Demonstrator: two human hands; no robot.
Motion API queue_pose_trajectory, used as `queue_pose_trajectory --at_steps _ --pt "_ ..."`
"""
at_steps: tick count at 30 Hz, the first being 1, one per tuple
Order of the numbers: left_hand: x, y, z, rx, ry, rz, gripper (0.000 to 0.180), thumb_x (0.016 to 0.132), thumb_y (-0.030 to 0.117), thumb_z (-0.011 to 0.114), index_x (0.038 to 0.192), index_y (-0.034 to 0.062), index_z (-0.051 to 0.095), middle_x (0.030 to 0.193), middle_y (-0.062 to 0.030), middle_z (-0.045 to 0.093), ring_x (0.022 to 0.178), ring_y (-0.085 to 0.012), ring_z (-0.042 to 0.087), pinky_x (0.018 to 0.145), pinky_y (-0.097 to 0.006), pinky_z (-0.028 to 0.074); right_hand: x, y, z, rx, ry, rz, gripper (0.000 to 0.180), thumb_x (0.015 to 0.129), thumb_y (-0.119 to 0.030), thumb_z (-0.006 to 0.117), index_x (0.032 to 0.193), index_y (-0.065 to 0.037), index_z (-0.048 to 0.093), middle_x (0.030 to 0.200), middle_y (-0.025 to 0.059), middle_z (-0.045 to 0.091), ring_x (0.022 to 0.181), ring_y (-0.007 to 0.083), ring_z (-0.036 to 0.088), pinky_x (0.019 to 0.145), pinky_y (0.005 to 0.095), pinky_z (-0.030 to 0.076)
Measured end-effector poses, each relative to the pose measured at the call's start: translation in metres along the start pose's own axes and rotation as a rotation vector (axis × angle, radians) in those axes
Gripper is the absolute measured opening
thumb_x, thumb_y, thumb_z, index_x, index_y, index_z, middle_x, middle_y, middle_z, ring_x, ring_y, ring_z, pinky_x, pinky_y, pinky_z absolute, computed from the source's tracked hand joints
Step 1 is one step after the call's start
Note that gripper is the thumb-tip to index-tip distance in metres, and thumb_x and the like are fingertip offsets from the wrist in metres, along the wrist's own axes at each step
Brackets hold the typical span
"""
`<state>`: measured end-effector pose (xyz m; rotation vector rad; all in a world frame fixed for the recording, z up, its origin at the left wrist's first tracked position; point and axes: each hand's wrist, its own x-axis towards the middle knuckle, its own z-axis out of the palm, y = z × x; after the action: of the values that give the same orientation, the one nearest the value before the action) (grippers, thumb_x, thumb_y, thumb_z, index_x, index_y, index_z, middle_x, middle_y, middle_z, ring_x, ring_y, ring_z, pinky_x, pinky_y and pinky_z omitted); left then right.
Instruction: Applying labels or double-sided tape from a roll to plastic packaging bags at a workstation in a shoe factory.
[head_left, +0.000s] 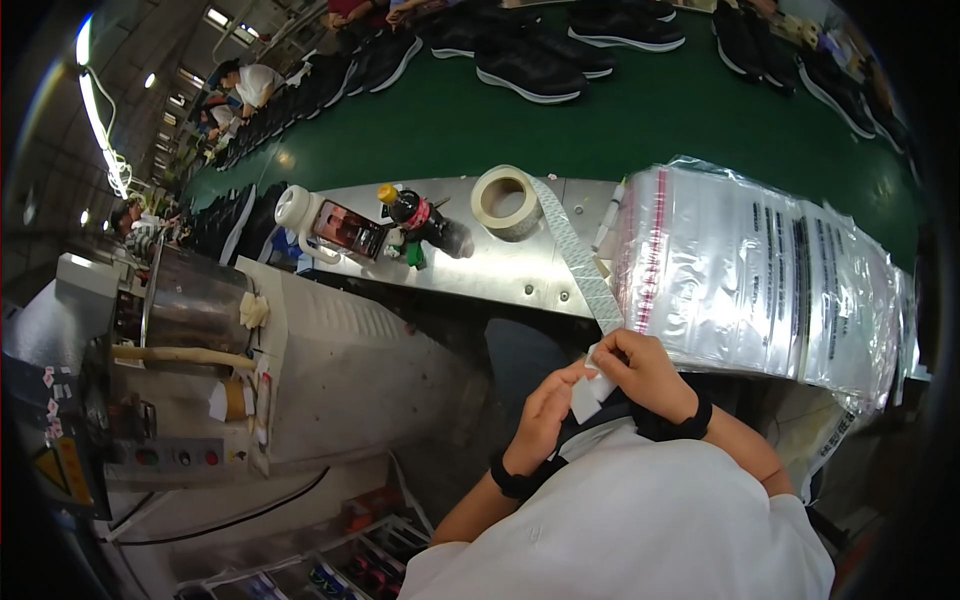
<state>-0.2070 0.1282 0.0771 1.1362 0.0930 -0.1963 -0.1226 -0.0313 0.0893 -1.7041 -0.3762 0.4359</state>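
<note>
A roll of labels (490,205) stands on the metal shelf, and its pale printed strip (575,258) runs down toward me. My right hand (645,372) pinches the strip's lower end between thumb and fingers. Close beside it, my left hand (541,418) has its fingers pressed together at a small white piece of the label strip (588,396) that hangs between the hands. Whether that piece has been peeled off I cannot tell. Just right of the strip lies a thick stack of clear plastic bags (720,265) with a red line along one edge.
Black shoes (530,72) with white soles sit on the green conveyor belt (420,125). Left of the roll are a cola bottle (428,222), a phone (350,228) and a white jug (296,208). A machine (320,350) stands at left. Other people (255,85) work farther along.
</note>
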Motion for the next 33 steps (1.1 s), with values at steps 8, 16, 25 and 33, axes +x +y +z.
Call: queue_pose_trajectory --at_steps 8,16,25,33 --pt "0.001 -0.001 0.008 0.200 -0.029 0.151 0.036 0.096 0.019 0.032 0.122 -0.0019 0.044 0.118 -0.0089 0.049 0.106 -0.0129 0.047 0.093 -0.026 0.033 0.003 -0.008 0.008 -0.451 0.208 -0.235 0.014 0.078 -0.013 0.061 0.074 -0.001 0.055 0.066 0.0121 0.058 0.058 0.0286 0.057 0.051 0.0347 0.043" --pt "0.010 -0.001 0.001 -0.256 0.152 0.042 0.050 0.095 0.029 0.032 0.124 -0.0117 0.037 0.128 -0.0214 0.041 0.121 -0.0283 0.040 0.100 -0.038 0.033 -0.005 0.009 -0.001 -0.381 0.161 -0.154 0.015 0.078 -0.016 0.062 0.073 -0.004 0.055 0.066 0.0126 0.058 0.060 0.0311 0.057 0.053 0.0359 0.044" --pt "0.086 0.011 0.035 -0.240 -0.195 0.094 0.056 0.094 0.033 0.033 0.131 -0.0094 0.027 0.134 -0.0206 0.035 0.127 -0.0307 0.030 0.106 -0.044 0.023 -0.018 0.009 -0.058 -0.673 0.652 -0.263 0.016 0.071 -0.012 0.067 0.077 -0.003 0.054 0.084 0.0128 0.055 0.085 0.0315 0.051 0.071 0.0382 0.042" --pt "0.179 -0.102 0.038 -0.758 -0.152 0.043 0.042 0.094 0.028 0.038 0.125 -0.0015 0.037 0.125 -0.0112 0.044 0.115 -0.0203 0.043 0.101 -0.035 0.032 0.021 0.061 -0.072 -1.097 0.748 -0.114 0.028 0.065 -0.019 0.069 0.076 0.000 0.051 0.092 0.0170 0.050 0.093 0.0348 0.046 0.079 0.0444 0.034"
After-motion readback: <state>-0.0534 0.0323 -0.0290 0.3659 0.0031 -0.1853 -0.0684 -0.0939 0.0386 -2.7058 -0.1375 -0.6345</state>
